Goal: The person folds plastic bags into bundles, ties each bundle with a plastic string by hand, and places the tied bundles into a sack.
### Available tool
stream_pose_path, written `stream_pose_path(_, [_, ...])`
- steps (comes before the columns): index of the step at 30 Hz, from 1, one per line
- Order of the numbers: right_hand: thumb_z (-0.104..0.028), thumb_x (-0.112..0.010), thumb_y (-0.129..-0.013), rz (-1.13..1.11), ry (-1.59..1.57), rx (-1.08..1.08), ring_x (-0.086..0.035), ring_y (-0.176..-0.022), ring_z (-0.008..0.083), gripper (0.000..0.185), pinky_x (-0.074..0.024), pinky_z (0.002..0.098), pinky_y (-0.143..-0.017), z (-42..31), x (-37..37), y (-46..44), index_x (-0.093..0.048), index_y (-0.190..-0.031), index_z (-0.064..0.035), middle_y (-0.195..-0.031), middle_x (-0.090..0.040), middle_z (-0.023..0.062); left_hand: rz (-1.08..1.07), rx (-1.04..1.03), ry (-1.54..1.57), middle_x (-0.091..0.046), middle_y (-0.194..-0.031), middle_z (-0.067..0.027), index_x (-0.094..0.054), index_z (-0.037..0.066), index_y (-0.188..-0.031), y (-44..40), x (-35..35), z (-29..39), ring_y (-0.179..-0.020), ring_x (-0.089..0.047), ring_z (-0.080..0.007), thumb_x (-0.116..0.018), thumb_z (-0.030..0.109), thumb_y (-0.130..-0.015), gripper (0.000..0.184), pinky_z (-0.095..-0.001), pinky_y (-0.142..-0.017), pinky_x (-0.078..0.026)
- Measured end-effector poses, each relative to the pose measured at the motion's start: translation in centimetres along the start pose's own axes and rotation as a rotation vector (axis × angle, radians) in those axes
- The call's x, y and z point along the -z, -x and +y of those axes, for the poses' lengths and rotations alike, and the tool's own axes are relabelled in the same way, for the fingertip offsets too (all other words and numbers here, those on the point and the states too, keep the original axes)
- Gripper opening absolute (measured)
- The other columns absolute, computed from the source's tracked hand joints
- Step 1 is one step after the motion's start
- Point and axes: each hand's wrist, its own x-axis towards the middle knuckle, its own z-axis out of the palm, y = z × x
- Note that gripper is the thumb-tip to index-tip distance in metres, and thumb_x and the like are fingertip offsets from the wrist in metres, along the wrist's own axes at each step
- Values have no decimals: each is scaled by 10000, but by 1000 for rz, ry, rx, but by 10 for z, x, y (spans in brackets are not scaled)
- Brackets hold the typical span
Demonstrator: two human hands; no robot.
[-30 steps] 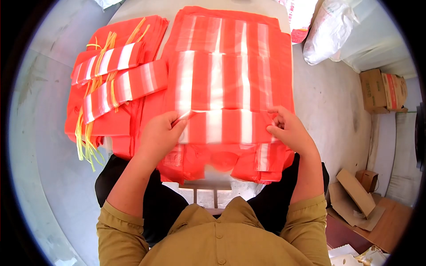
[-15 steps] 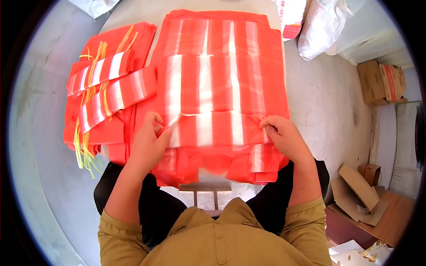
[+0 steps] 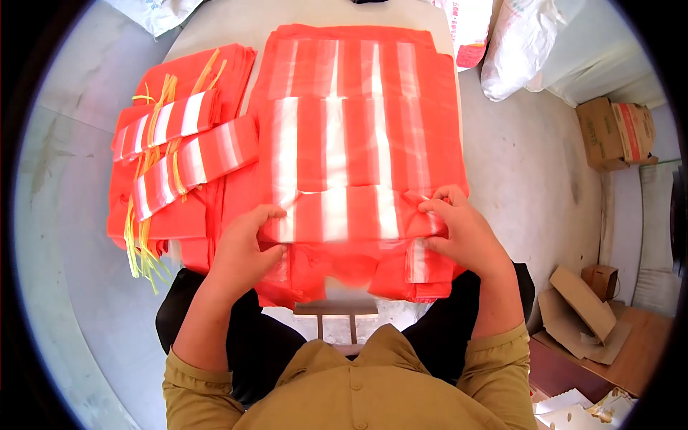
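Observation:
In front of me lies a stack of flat red plastic bags (image 3: pixel 362 154) with white stripes. The front part of the top bag is folded into a striped band (image 3: pixel 337 217). My left hand (image 3: pixel 251 240) holds the left end of this band, with the thumb at its lower edge and the fingers at its upper edge. At the band's right end, my right hand (image 3: pixel 462 226) grips in the same way, thumb low and fingertips high. Below the band, the bags' red handle parts (image 3: pixel 308 269) hang by the table's front edge.
To the left sits another red pile (image 3: pixel 168 222), topped by folded striped bundles (image 3: pixel 197 165) and yellow ties (image 3: pixel 136 247). White sacks (image 3: pixel 519 50) stand at the back right. Cardboard boxes (image 3: pixel 616 132) are at the far right, with an opened carton (image 3: pixel 577 315) lower down.
Both hands have shifted from pinching the band's upper corners to spanning its two ends, thumbs now lower. The whole view has tilted slightly.

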Motion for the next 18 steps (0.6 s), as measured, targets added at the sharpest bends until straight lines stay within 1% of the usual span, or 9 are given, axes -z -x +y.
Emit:
stream_pose_path(3, [47, -725, -758, 43, 100, 40, -638, -1020, 305, 431, -538, 377, -830, -2, -2, -2, -692, -1176, -53, -1183, -577, 91, 65, -45, -80, -674, -1203, -182, -659, 42, -1235, -1, -3, 2, -1189, -623, -375, -704, -30, -759, 483, -417, -1007, -502])
stream_pose_path(6, [79, -690, -773, 100, 185, 114, -654, -1001, 313, 430, -548, 390, -802, 2, -4, -3, -714, -1171, -82, -1186, -590, 90, 165, -175, -184, -663, -1099, -180, -664, 50, -1254, -2, -10, -9, -1088, -619, -388, -646, -64, -754, 513, -452, -943, -506])
stream_pose_path(9, [92, -667, -791, 140, 216, 183, -662, -1001, 317, 430, -552, 401, -800, 7, -2, -2, -729, -1170, -99, -1184, -605, 90, 146, -184, -230, -614, -962, -162, -678, 60, -1255, -4, -9, -10, -960, -600, -371, -613, -82, -762, 517, -457, -837, -493])
stream_pose_path(12, [94, -662, -805, 169, 225, 218, -666, -992, 315, 422, -555, 401, -799, 6, 2, -2, -738, -1168, -107, -1168, -615, 93, 142, -197, -222, -557, -877, -146, -697, 69, -1236, -5, -6, -9, -873, -566, -354, -615, -86, -767, 501, -452, -761, -466])
stream_pose_path(15, [89, -665, -832, 180, 198, 215, -674, -975, 307, 392, -556, 395, -792, 3, 7, 0, -747, -1158, -113, -1149, -622, 92, 166, -218, -198, -563, -884, -145, -719, 68, -1195, -5, -5, -12, -881, -568, -356, -633, -74, -775, 451, -440, -759, -467])
stream_pose_path(16, [86, -666, -843, 180, 182, 212, -677, -970, 303, 379, -556, 393, -789, 2, 9, 0, -751, -1153, -115, -1143, -623, 91, 157, -211, -192, -565, -881, -139, -723, 66, -1187, -4, -3, -11, -879, -571, -345, -644, -67, -784, 432, -433, -762, -469])
stream_pose_path(18, [66, -672, -871, 134, 66, 172, -684, -941, 263, 317, -552, 364, -773, 2, 16, 2, -748, -1134, -94, -1119, -629, 81, 141, -197, -182, -569, -876, -127, -732, 63, -1172, -3, 4, -8, -874, -576, -323, -665, -55, -801, 395, -419, -767, -473])
